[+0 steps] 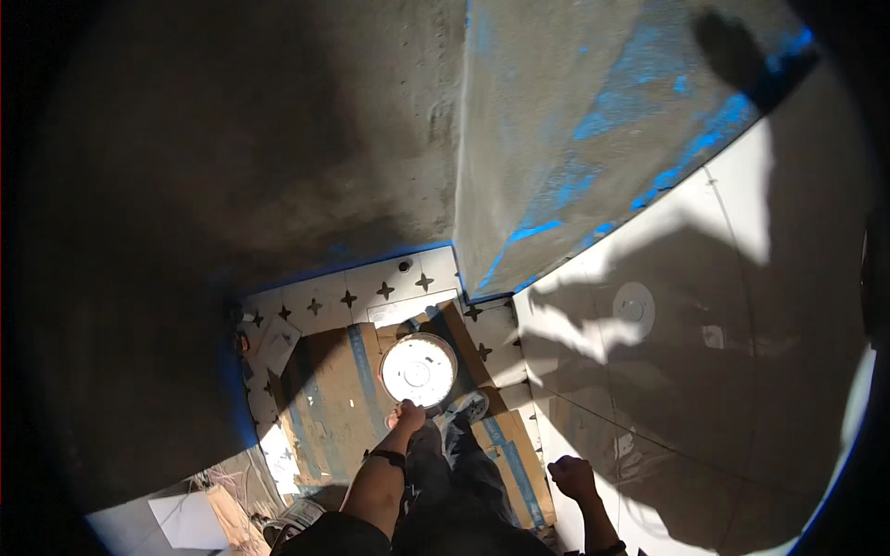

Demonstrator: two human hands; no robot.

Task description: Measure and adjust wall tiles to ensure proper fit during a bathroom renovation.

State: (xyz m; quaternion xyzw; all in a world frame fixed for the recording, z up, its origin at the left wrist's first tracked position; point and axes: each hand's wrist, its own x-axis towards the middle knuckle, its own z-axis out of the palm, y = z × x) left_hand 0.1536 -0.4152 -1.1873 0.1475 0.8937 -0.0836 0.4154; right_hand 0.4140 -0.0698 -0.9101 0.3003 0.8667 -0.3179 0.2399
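Gripping white round bucket [418,370], left hand [408,416]

Flattened brown cardboard [338,398] with blue tape stripes lies at six o'clock; a white paper sheet [190,521] lies at seven o'clock.

The left hand [408,416] reaches down and forward, away from the body. Its bare forearm runs straight up from the lower edge, and a dark band sits on the wrist. The fingers curl down, so the grip is hard to tell. The right hand [572,477] hangs lower at the side. It is closed in a loose fist.
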